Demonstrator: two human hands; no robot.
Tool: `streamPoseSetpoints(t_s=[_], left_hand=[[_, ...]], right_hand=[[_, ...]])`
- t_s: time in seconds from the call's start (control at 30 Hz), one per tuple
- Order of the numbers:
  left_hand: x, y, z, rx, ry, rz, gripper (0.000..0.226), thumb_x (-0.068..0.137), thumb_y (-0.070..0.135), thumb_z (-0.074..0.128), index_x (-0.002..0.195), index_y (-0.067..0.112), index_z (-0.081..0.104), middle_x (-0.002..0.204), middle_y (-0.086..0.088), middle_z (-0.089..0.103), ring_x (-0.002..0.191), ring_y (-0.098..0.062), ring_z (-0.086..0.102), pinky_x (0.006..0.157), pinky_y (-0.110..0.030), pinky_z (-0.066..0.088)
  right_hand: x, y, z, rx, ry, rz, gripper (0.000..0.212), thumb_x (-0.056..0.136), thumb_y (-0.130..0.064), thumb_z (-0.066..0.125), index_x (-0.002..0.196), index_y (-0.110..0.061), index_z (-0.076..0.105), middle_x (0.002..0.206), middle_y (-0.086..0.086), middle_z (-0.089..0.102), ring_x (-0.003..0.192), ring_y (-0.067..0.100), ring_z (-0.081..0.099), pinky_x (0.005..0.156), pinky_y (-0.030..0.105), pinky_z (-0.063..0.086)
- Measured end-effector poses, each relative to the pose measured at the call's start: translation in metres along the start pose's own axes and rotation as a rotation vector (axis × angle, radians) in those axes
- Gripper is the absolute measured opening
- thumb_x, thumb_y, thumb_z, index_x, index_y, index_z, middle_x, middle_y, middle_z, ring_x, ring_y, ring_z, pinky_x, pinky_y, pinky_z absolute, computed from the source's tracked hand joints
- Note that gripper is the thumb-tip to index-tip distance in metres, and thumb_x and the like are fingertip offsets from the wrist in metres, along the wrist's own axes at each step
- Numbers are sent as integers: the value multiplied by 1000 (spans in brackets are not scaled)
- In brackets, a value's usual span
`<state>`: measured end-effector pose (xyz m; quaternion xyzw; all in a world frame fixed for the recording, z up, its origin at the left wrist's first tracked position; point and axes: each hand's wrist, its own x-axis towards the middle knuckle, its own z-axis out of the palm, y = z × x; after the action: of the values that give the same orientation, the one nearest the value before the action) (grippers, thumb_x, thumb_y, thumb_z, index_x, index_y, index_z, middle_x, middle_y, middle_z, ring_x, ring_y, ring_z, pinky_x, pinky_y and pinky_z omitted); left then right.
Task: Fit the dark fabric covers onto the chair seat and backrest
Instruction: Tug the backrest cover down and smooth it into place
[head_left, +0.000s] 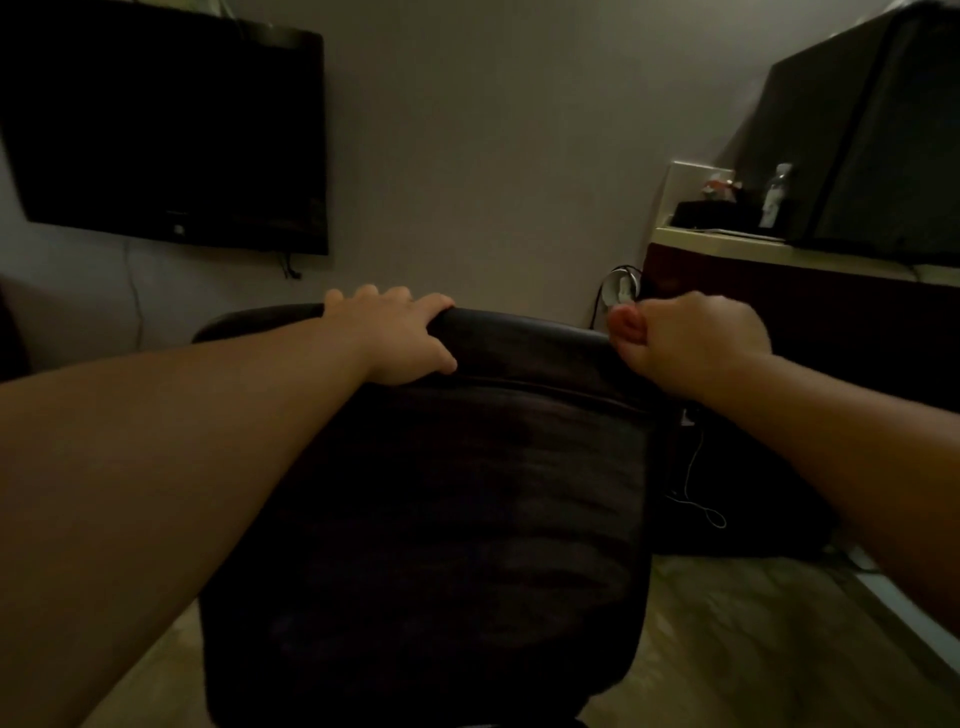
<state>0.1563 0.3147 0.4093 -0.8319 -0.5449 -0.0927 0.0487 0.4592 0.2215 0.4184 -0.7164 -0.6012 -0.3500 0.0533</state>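
The chair backrest (431, 519) fills the middle of the view, seen from behind and wrapped in a dark fabric cover (519, 348). My left hand (400, 338) grips the top edge of the backrest left of centre, fingers curled over it and thumb on the near side. My right hand (685, 343) is closed in a fist at the top right corner, pinching the cover's edge there. The seat is hidden behind the backrest.
A dark wall-mounted TV (166, 130) hangs at the upper left. A counter (727, 241) with small objects and a large dark appliance (883, 140) stands at the right. Cables (696, 488) lie on the floor beside the chair. Tiled floor (753, 649) shows lower right.
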Motion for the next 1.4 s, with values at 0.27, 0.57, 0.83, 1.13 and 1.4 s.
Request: streamPoseSetpoints(t_s=[0.27,0.57,0.83,1.13,1.4], left_hand=[[-5,-10,-3,-14,-14,30,85,88,80,53,161,56,16,159,-3,43,144,-38,40,115,-63,31],[-3,-11,-3,-26,-13,43,83,88,78,53,160,57,18,158,-2,44,143,-36,42,114,-59,33],[-17,-37,-19,-258,-22,69,79,93,53,71,162,41,34,161,0,47,141,-25,49,114,-42,41],[-51,-90,-9,-272,34,-115,72,93,60,67,158,52,36,150,-5,50,129,-30,53,102,-43,46],[-53,-99,-11,-538,-54,-81,100,66,67,61,161,43,40,168,-2,38,148,-30,40,123,-51,32]], right_hand=[[-3,-19,-15,-73,-195,-188,36,105,-67,31,93,-38,49,71,-5,65,57,13,65,51,28,55],[-13,-31,1,20,-167,-46,47,102,-69,38,84,-29,57,69,-5,65,56,13,63,53,27,53],[11,-70,-14,118,-102,-56,51,99,-69,34,81,-29,61,71,-3,65,59,18,63,59,33,57],[17,-74,-26,140,-86,19,52,99,-69,39,80,-25,59,76,2,65,63,21,63,62,33,55],[22,-60,-30,193,-127,152,57,99,-70,39,82,-24,67,75,3,65,64,22,64,67,34,57]])
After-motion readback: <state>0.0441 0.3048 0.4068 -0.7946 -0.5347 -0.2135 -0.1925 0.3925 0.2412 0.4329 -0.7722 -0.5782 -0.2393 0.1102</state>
